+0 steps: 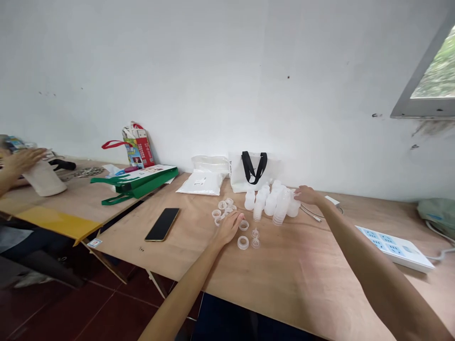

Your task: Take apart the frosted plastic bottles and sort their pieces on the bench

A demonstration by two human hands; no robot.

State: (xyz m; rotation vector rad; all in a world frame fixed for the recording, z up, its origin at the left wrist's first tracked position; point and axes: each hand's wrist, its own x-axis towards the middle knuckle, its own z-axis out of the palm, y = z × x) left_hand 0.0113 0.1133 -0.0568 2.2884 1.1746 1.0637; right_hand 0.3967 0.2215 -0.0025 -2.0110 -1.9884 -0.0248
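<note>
Tabletop of pale wood spread wide, a white bag standing at its back. Just in front of and beside that bag crowded the translucent bottles; the foremost tall bottle had its long axis running mostly away from the person, ridged end nearest, though I couldn't tell whether it stood or leaned. The right hand was much the nearer, its fingers at the group's right edge, so the bottles lay to its left; whether it gripped one I couldn't tell. They sat ahead and rightward of the left hand, which was palm down among the plastic rings, fingertips just beside one, its hold unclear. Small clear pieces lay to its right.
</note>
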